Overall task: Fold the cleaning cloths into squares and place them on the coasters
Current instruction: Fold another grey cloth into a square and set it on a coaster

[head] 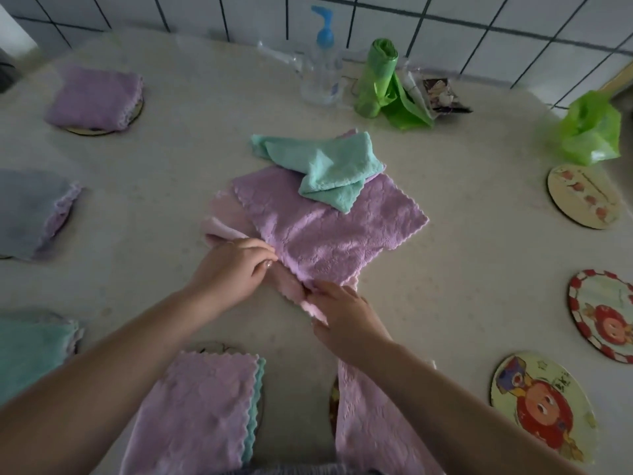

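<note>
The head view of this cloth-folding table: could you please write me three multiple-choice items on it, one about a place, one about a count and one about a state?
1. Where does the crumpled teal cloth lie?
A. On the far edge of the flat purple cloth
B. On a coaster
C. Under the pump bottle

2. How many bare coasters lie along the right side?
A. One
B. Three
C. Five

3. What are the two hands doing?
A. Resting flat on the table
B. Lifting the bottle
C. Pinching the pink cloth

Answers:
1 A: it overlaps that cloth's far part.
2 B: three coasters carry no cloth.
3 C: the left hand and right hand each grip pink cloth.
</note>
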### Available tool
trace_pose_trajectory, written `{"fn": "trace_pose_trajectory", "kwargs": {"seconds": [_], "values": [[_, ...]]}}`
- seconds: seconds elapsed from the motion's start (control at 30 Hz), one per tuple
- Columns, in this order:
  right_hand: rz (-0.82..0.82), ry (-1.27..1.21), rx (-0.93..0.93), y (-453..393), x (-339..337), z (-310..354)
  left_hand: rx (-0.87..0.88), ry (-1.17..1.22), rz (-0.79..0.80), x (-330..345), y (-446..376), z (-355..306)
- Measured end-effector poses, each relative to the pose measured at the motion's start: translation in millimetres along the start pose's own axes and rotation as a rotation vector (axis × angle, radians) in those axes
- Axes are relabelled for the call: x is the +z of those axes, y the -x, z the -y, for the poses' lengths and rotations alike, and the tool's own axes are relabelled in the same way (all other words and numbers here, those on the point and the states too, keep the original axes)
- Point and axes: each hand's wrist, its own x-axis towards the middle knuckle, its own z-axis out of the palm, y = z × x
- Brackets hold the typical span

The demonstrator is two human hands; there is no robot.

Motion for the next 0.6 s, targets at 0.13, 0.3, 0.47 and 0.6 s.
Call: {"fn": "trace_pose_trajectory", "kwargs": {"seconds": [0.13, 0.3, 0.47, 0.6], "values": [[-0.029, -0.005, 0.014, -9, -4, -5, -0.042, -0.008, 0.059, 0, -17, 11], [-0.201, -0.163, 0.059, -16, -26, -7, 0.033, -0.071, 0.113, -1, -39, 20], [-0.438, -0.298, 0.054, -23, -61, -18, -0.076, 0.013, 0.093, -12, -65, 27], [-0.561, -0.269, 0.071, -34, -105, -27, -0.211, 0.047, -0.082, -41, -97, 21]]}}
